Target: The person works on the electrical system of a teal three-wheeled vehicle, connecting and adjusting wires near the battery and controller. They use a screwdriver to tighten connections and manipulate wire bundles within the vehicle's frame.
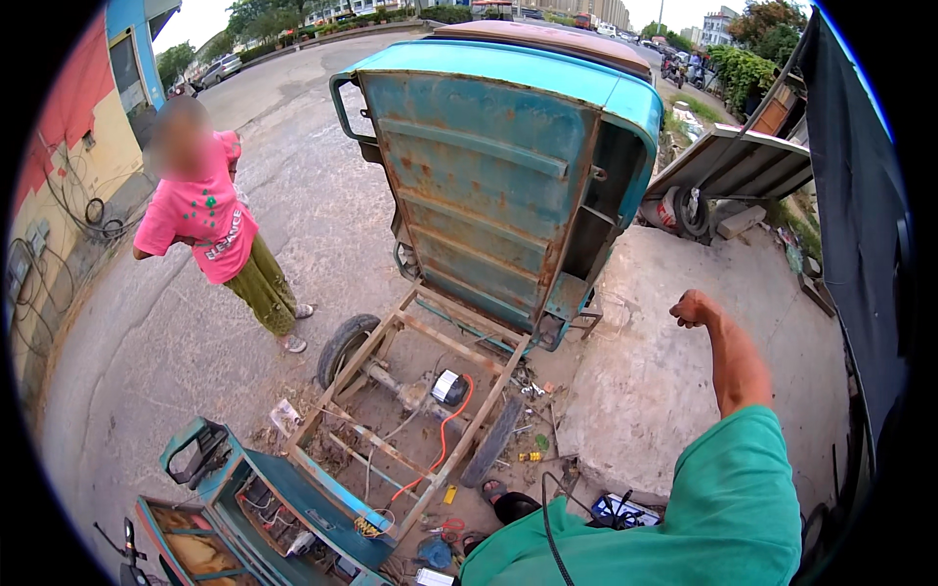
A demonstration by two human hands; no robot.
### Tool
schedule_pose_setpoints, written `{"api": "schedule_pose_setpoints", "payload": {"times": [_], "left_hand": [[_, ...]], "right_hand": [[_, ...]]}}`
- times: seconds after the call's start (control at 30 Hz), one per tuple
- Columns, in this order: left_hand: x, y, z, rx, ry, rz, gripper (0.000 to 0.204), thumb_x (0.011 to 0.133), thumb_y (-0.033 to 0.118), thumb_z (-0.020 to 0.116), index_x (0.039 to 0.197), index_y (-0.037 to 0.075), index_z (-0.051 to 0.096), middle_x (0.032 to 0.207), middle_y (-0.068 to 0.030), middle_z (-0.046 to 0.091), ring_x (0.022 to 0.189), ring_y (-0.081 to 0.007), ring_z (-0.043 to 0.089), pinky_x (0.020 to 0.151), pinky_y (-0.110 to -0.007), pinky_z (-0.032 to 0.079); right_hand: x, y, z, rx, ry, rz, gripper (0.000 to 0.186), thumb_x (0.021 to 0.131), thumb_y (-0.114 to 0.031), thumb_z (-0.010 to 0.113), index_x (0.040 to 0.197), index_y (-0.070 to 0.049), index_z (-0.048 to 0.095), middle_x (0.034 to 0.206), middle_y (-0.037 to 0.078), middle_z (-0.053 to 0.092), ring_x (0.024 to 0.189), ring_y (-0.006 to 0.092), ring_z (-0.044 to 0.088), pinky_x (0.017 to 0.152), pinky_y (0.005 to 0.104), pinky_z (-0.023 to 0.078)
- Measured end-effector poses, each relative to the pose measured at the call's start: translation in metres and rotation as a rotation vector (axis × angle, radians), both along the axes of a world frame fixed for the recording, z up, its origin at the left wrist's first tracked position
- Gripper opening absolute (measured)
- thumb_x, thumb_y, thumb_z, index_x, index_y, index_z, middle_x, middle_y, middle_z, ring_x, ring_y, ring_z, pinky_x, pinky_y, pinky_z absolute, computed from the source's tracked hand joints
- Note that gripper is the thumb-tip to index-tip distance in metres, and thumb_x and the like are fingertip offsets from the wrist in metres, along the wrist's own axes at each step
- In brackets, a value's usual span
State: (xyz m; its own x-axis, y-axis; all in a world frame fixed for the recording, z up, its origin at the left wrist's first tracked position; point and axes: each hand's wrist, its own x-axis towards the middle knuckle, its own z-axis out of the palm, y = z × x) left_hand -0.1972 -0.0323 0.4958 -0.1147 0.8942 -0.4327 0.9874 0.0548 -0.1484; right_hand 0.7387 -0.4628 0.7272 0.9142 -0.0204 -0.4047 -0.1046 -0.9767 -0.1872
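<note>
My right hand [690, 309] is stretched out over the pale concrete slab, with its fingers curled into a fist; nothing shows in it. My left hand is out of the picture. In front of me stands a cargo tricycle, its rusty turquoise cargo bed [469, 186] tipped up steeply so the ribbed underside faces me. Below it lies the bare metal frame [469, 422]. A black motor [449, 388] with a white label sits at the axle, and an orange cable [445, 430] runs from there toward the front. My hand touches none of these.
A person in a pink shirt [210, 220] stands at the left of the tricycle. Its wheels [347, 347] flank the frame. Small tools and parts [532, 454] litter the ground by my feet. A leaning panel [738, 161] and coiled hose [691, 210] are at the right.
</note>
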Motion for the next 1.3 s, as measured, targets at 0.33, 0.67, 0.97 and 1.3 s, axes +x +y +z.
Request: {"api": "schedule_pose_setpoints", "payload": {"times": [0.33, 0.67, 0.97, 1.3], "left_hand": [[-0.012, 0.000, -0.016, 0.048, 0.017, 0.012, 0.067, 0.097, 0.059, 0.044, 0.108, 0.000, 0.073, 0.106, -0.0248, 0.072, 0.102, -0.0428, 0.069, 0.085, -0.053, 0.055], [-0.023, 0.003, -0.032, 0.053, 0.065, -0.103, 0.064, 0.100, 0.058, 0.041, 0.110, 0.003, 0.072, 0.107, -0.0222, 0.072, 0.101, -0.0413, 0.069, 0.084, -0.051, 0.056], [-0.006, 0.011, -0.023, -0.013, 0.135, -0.055, 0.062, 0.100, 0.055, 0.041, 0.111, 0.004, 0.073, 0.108, -0.0216, 0.072, 0.102, -0.0411, 0.069, 0.083, -0.052, 0.056], [0.000, -0.004, -0.005, 0.025, 0.004, -0.019, 0.059, 0.099, 0.055, 0.043, 0.113, 0.005, 0.072, 0.107, -0.0239, 0.071, 0.102, -0.0444, 0.067, 0.084, -0.054, 0.054]], "right_hand": [[-0.023, -0.009, -0.013, 0.026, 0.082, 0.016, 0.027, 0.086, -0.026, 0.064, 0.074, -0.003, 0.072, 0.069, 0.006, 0.071, 0.056, 0.0148, 0.059, 0.054, 0.0328, 0.048], [-0.017, -0.011, -0.028, 0.067, 0.108, 0.027, 0.026, 0.086, -0.026, 0.066, 0.078, -0.002, 0.072, 0.069, 0.006, 0.071, 0.055, 0.0141, 0.059, 0.052, 0.0323, 0.048], [-0.024, -0.020, -0.017, 0.071, 0.101, 0.017, 0.025, 0.087, -0.022, 0.063, 0.082, 0.002, 0.071, 0.072, 0.009, 0.072, 0.054, 0.0153, 0.059, 0.049, 0.0327, 0.047], [0.004, -0.044, -0.088, -0.145, -0.286, 0.273, 0.033, 0.082, -0.031, 0.062, 0.082, -0.001, 0.076, 0.077, 0.017, 0.074, 0.070, 0.0243, 0.072, 0.070, 0.0408, 0.056]]}}
